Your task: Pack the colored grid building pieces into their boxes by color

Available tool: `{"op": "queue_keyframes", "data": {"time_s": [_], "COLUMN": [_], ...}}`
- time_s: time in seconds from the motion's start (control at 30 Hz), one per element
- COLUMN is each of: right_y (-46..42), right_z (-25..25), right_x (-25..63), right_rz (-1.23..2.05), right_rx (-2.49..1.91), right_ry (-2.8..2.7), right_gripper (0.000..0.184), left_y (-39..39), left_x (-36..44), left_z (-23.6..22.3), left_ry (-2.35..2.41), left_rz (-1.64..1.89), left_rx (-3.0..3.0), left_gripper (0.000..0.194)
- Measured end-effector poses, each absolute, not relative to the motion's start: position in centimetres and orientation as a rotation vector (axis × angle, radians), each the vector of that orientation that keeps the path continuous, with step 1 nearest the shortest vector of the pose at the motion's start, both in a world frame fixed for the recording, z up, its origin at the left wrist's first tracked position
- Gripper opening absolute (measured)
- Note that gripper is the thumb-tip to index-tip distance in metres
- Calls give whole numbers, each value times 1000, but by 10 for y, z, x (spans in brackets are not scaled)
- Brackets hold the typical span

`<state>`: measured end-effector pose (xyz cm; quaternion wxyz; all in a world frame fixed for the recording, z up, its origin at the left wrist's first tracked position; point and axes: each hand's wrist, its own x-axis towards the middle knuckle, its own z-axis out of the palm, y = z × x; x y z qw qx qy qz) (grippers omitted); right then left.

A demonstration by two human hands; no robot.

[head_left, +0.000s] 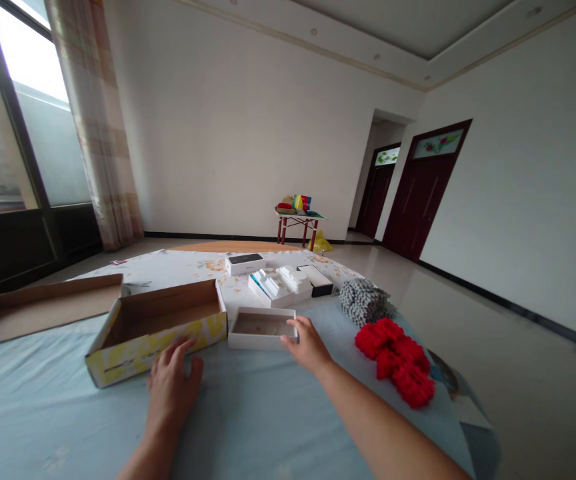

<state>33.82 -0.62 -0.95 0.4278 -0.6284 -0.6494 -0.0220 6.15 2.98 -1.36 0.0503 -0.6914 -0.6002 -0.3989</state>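
Observation:
A small white box (258,341), its upper side uncovered and its inside greyish brown, sits in front of me on the tablecloth. My right hand (309,345) is at its right end, with thumb and fingers closed about the end wall. To the left stands a larger cardboard box (133,360), without a cover and with a yellow and white patterned outside. My left hand (174,373) is by its front wall, fingers apart and holding nothing. Whether those fingertips touch the wall I cannot tell.
Beyond are a white phone box (245,265), a box with white moulded pieces (288,281) and a black-and-white tray (321,283). A cardboard lid (43,308) lies left. Grey fuzzy stems (365,300) and red fuzzy bundles (397,360) lie right, near the round table's edge.

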Motion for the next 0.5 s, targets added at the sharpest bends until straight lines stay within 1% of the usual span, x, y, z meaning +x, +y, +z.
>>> {"op": "queue_keyframes", "data": {"time_s": [0.1,0.2,0.37,0.5], "right_y": [-12,-19,-29,-34], "right_z": [-14,-18,-28,-37], "right_x": [338,339,337,333], "right_rz": [-19,-2,-1,-38], "right_rx": [-1591,-1575,-1543,-1514], "right_ry": [-1623,-1607,-1555,-1537], "right_gripper": [18,14,17,32], "left_y": [31,32,35,34], "left_x": [61,60,58,59], "left_z": [-14,-16,-17,-17], "left_ry": [-1800,-1773,-1751,-1754], "left_rz": [-1231,-1240,-1266,-1301], "left_rx": [-2136,-2170,-2206,-2231], "left_gripper": [30,30,28,25]}}
